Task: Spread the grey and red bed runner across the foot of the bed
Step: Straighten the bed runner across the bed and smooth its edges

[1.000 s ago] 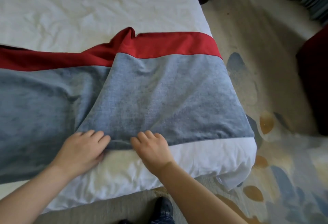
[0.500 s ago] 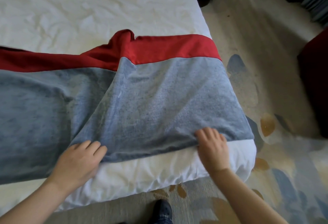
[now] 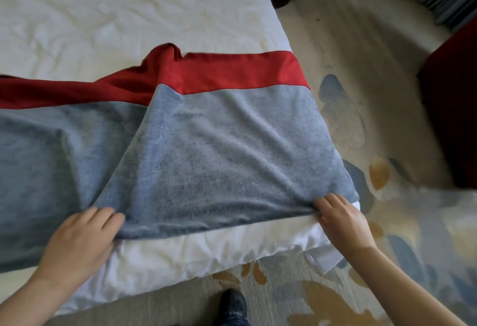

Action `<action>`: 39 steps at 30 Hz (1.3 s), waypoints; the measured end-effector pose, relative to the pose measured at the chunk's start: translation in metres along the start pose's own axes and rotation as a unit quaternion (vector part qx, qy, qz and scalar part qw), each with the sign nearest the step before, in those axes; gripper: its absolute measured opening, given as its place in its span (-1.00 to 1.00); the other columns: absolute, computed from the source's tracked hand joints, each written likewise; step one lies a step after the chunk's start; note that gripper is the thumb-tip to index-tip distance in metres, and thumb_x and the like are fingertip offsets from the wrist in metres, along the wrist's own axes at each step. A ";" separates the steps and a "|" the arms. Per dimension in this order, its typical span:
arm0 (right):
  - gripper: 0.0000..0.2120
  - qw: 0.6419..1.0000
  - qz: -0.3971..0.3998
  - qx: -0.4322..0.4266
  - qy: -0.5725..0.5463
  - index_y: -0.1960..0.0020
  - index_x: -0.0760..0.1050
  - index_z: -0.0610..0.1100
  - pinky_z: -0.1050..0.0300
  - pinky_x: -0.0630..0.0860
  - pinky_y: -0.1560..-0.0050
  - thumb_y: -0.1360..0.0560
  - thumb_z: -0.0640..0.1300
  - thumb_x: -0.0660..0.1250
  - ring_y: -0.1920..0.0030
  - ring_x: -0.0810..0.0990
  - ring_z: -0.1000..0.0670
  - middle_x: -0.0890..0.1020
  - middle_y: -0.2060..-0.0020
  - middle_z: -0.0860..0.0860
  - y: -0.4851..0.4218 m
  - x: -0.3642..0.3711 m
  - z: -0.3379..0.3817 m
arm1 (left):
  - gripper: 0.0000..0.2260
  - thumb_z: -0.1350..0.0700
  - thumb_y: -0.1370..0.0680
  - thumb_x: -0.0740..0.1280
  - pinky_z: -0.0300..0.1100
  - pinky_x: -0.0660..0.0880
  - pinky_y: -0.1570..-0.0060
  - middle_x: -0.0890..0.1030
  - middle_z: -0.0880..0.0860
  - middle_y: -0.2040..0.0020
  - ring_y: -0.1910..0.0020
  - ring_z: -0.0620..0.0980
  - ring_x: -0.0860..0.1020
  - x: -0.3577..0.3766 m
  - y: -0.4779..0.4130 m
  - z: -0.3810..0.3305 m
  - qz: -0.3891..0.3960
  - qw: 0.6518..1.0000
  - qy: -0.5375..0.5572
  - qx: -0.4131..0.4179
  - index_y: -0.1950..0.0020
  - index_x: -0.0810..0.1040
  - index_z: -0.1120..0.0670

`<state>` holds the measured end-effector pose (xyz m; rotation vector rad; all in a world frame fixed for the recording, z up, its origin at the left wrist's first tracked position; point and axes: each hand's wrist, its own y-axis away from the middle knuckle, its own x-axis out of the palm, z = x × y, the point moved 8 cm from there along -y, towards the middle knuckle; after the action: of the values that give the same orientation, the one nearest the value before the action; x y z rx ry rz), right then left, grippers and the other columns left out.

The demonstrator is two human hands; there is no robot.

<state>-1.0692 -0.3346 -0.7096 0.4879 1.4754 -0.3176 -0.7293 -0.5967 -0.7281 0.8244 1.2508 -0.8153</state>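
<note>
The grey and red bed runner [image 3: 222,150] lies across the foot of the white bed [image 3: 108,16], grey part near me, red band on the far side. It is folded over itself near the middle, with a bunched red hump at the fold. My left hand [image 3: 80,240] grips the near grey edge at the fold, fingers curled onto the cloth. My right hand [image 3: 340,220] grips the same near edge close to the bed's right corner. The runner's right end reaches the bed's right side.
A strip of white duvet [image 3: 196,251] shows between the runner and the bed's foot edge. Patterned carpet [image 3: 387,145] lies right of and in front of the bed. A dark red seat [image 3: 454,109] stands at the right. My shoe [image 3: 232,305] is at the bed's foot.
My right hand slid right along the runner's near edge, from beside my left hand to the bed's right corner. The grey flap is stretched wider; the left hand stayed put.
</note>
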 end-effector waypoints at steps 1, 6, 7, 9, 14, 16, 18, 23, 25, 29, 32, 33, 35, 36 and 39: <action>-0.73 1.000 0.001 0.015 -0.001 0.34 0.53 -0.21 0.06 0.51 0.56 -0.11 -0.41 0.58 0.44 0.55 -0.13 0.54 0.44 -0.07 0.000 0.000 -0.005 | -0.81 0.14 -0.27 0.22 0.05 0.44 0.38 0.53 0.09 0.24 0.30 0.19 0.50 0.002 0.002 0.008 0.018 0.999 0.002 -0.030 0.17 0.53 0.12; -0.93 0.996 0.057 0.075 0.001 0.18 0.60 -0.17 -0.04 0.59 0.33 -0.37 -0.26 0.47 0.24 0.60 -0.11 0.61 0.29 -0.05 0.003 0.015 -0.024 | -0.66 0.21 -0.12 0.48 0.00 0.49 0.47 0.48 0.05 0.32 0.37 0.18 0.50 0.029 0.024 0.014 0.124 0.991 0.032 -0.031 0.21 0.44 0.04; -0.95 0.994 0.072 0.079 0.006 0.14 0.61 -0.14 0.00 0.59 0.28 -0.41 -0.23 0.44 0.20 0.60 -0.08 0.62 0.25 -0.03 0.003 0.017 -0.025 | -0.75 0.16 -0.19 0.36 -0.02 0.48 0.50 0.46 0.03 0.34 0.38 0.16 0.51 0.026 0.027 0.011 0.117 0.992 0.046 -0.016 0.20 0.38 0.01; -0.89 0.995 0.076 0.064 0.008 0.17 0.60 -0.10 0.08 0.57 0.34 -0.32 -0.24 0.46 0.24 0.59 -0.05 0.61 0.28 0.01 -0.003 0.013 -0.019 | -0.78 0.11 -0.18 0.24 -0.08 0.46 0.53 0.43 -0.01 0.36 0.40 0.12 0.50 0.023 0.027 0.006 0.120 0.990 0.073 0.020 0.22 0.33 -0.03; -0.77 0.995 0.061 -0.069 -0.029 0.27 0.55 -0.07 0.19 0.49 0.43 -0.13 -0.25 0.51 0.37 0.54 0.00 0.55 0.36 0.06 -0.035 -0.008 0.035 | -0.77 -0.15 -0.27 0.33 -0.07 0.37 0.44 0.43 -0.06 0.34 0.36 0.04 0.51 -0.003 0.007 0.005 0.108 0.988 0.057 0.092 0.29 0.47 -0.02; -0.80 0.994 0.053 -0.094 -0.034 0.26 0.56 -0.09 0.18 0.47 0.48 -0.17 -0.28 0.49 0.38 0.54 -0.02 0.55 0.36 0.03 -0.058 -0.017 0.062 | -0.71 -0.19 -0.37 0.28 -0.06 0.40 0.46 0.49 -0.02 0.32 0.35 0.08 0.53 -0.021 -0.010 0.013 0.050 0.994 0.051 0.080 0.24 0.54 0.03; -0.81 0.990 0.049 -0.120 -0.046 0.26 0.57 -0.13 0.18 0.43 0.50 -0.18 -0.32 0.47 0.35 0.57 -0.09 0.57 0.34 -0.02 -0.085 -0.025 0.094 | -0.67 -0.11 -0.49 0.14 -0.07 0.41 0.49 0.53 0.02 0.31 0.36 0.11 0.55 -0.036 -0.034 0.032 -0.003 0.998 0.059 0.021 0.22 0.57 0.06; -0.78 0.981 0.038 -0.162 -0.102 -0.05 0.56 -0.13 0.04 0.42 0.26 -0.46 -0.24 0.23 -0.01 0.54 -0.15 0.58 0.03 -0.07 -0.167 -0.035 0.181 | -0.87 0.13 -0.52 0.25 -0.11 0.44 0.52 0.60 0.06 0.16 0.31 0.15 0.60 -0.052 -0.102 0.087 -0.035 0.992 0.059 -0.102 0.06 0.59 0.09; -0.77 0.978 0.012 -0.158 -0.132 -0.08 0.54 -0.09 0.04 0.39 0.25 -0.48 -0.23 0.20 -0.03 0.53 -0.13 0.58 0.02 -0.05 -0.202 -0.045 0.219 | -0.89 0.15 -0.50 0.31 -0.05 0.49 0.45 0.61 0.10 0.07 0.24 0.18 0.62 -0.052 -0.130 0.113 -0.046 0.986 0.088 -0.132 0.01 0.59 0.11; -0.77 0.972 -0.047 -0.152 -0.173 -0.10 0.51 -0.10 0.06 0.36 0.29 -0.49 -0.23 0.18 -0.01 0.53 -0.13 0.57 0.03 -0.05 -0.281 -0.064 0.296 | -0.82 0.12 -0.57 0.21 0.09 0.53 0.23 0.61 0.17 0.05 0.09 0.25 0.56 -0.053 -0.190 0.176 -0.109 0.967 0.131 -0.190 0.03 0.58 0.15; -0.68 0.981 -0.040 -0.122 -0.148 -0.20 0.44 -0.11 0.05 0.38 0.25 -0.49 -0.29 0.15 -0.04 0.54 -0.15 0.57 -0.03 -0.07 -0.345 -0.060 0.337 | -0.82 0.10 -0.54 0.30 0.08 0.49 0.05 0.63 0.20 0.03 0.03 0.25 0.55 -0.045 -0.236 0.216 -0.134 0.948 0.208 -0.198 -0.02 0.61 0.16; -0.66 0.986 -0.024 -0.103 -0.131 -0.23 0.41 -0.11 0.06 0.37 0.26 -0.49 -0.30 0.14 -0.04 0.56 -0.17 0.57 -0.05 -0.08 -0.365 -0.055 0.344 | -0.78 0.06 -0.50 0.37 0.03 0.48 0.01 0.63 0.16 -0.01 0.01 0.21 0.56 -0.035 -0.251 0.225 -0.097 0.940 0.257 -0.202 -0.07 0.61 0.13; -0.64 0.993 0.017 -0.063 -0.098 -0.26 0.37 -0.11 0.09 0.34 0.25 -0.50 -0.32 0.13 -0.05 0.58 -0.18 0.58 -0.07 -0.10 -0.395 -0.040 0.349 | -0.62 -0.03 -0.37 0.50 -0.08 0.47 0.00 0.63 0.09 -0.03 -0.02 0.13 0.57 -0.003 -0.274 0.229 0.066 0.939 0.282 -0.183 -0.12 0.59 0.07; -0.65 0.995 0.040 -0.047 -0.080 -0.25 0.38 -0.11 0.09 0.33 0.22 -0.50 -0.33 0.14 -0.08 0.58 -0.18 0.58 -0.10 -0.10 -0.405 -0.032 0.350 | -0.59 -0.05 -0.33 0.53 -0.12 0.46 0.05 0.63 0.07 -0.02 -0.02 0.11 0.57 0.011 -0.280 0.227 0.132 0.945 0.256 -0.154 -0.11 0.59 0.06; -0.71 0.996 0.072 -0.013 -0.060 -0.17 0.46 -0.17 0.10 0.32 0.18 -0.50 -0.36 0.14 -0.12 0.56 -0.20 0.58 -0.12 -0.13 -0.422 -0.019 0.351 | -0.77 0.05 -0.33 0.49 -0.17 0.43 0.19 0.61 0.11 0.05 0.05 0.14 0.56 0.021 -0.293 0.234 0.146 0.967 0.189 -0.094 0.05 0.61 0.02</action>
<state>-0.9731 -0.8747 -0.7317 0.5423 1.3189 -0.2096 -0.8746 -0.9423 -0.7432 1.0098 1.4698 -0.3030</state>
